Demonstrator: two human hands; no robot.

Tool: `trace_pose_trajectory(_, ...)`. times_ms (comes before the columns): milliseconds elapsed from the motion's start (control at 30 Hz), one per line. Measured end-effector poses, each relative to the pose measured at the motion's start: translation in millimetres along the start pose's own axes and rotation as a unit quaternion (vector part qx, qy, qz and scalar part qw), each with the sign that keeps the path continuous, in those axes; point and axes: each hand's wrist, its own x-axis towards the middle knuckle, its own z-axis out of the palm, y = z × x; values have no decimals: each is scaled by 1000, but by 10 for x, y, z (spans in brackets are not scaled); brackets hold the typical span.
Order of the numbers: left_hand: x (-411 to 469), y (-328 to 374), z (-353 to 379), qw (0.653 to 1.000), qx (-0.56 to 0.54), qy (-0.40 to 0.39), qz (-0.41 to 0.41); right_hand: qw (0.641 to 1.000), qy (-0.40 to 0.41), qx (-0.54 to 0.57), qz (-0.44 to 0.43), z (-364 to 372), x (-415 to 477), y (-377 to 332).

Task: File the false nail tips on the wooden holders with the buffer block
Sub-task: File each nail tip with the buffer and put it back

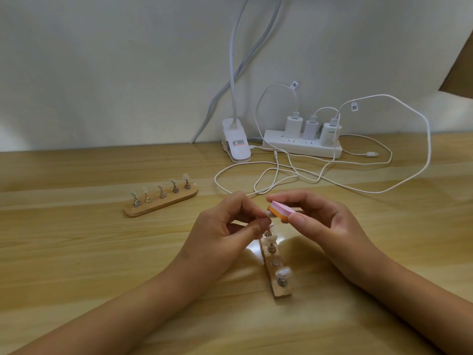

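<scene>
Left hand [225, 224] is curled in, pinching a small clear false nail tip [269, 213] that looks lifted off its stand. Right hand [320, 221] grips the pink-and-orange foam buffer block [281, 210] between thumb and fingers, its end right against the tip. Risk imo: the pinch is tiny, so a hard stroke could flick the tip out. Just below lies the near pale wooden holder [277, 290], one slot empty. The second wooden holder [161, 204] sits well apart on the worktop [76, 252].
</scene>
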Motion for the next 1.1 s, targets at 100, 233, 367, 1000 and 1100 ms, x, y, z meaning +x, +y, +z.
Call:
trace_pose_trajectory(100,-17,22,8,999,35,0,26,1000,13,-16,13,4,17,24)
trace_pose_trajectory(233,-25,51,30,997,60,5,46,999,31,-30,16,-8,35,53)
trace_pose_trajectory(367,-22,50,23,996,68,13,56,999,23,-30,-6,-11,25,48)
trace_pose_trajectory(1000,-37,12,29,983,140,29,119,998,11,-62,-11,-39,29,102)
trace_pose_trajectory(1100,-32,2,26,981,144,33,128,995,2,-76,-69,-28,-5,86)
